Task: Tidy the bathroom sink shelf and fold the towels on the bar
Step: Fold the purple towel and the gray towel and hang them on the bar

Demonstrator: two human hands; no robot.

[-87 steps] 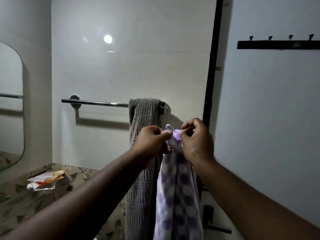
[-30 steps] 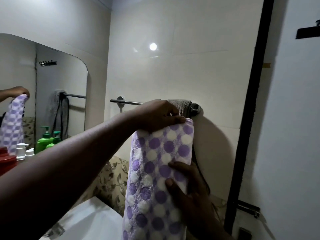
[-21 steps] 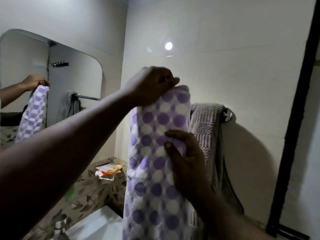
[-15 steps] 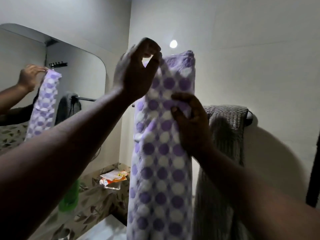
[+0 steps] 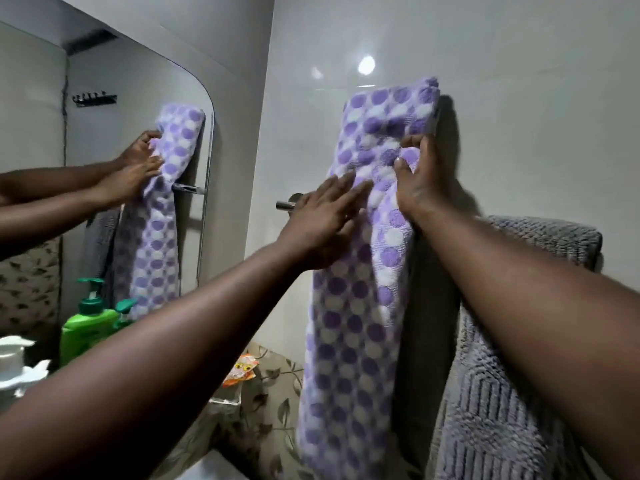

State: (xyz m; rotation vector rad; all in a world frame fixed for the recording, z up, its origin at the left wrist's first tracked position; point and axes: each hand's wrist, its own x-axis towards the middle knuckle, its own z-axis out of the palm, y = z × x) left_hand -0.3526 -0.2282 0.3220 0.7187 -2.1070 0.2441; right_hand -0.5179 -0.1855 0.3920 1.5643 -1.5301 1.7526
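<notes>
The glossy white tiled wall (image 5: 519,98) of a bathroom corner stands behind everything; against it hangs the purple and white dotted terry towel (image 5: 360,306), folded into a long narrow band, its top raised above the chrome towel bar (image 5: 289,205) and its length falling in front of the bar; the right hand (image 5: 419,181) grips a bunch of cloth near the top with curled fingers; the left hand (image 5: 322,223) lies flat on the band, fingers straight. The towel looks soft, light and limp, with a looped pile that should not slip; I judge it is best taken at the two top corners. Just to the right hangs a grey ribbed towel (image 5: 502,410); to the left are a frameless mirror (image 5: 41,150), a green plastic pump bottle (image 5: 86,334) and an orange sachet (image 5: 240,370).
</notes>
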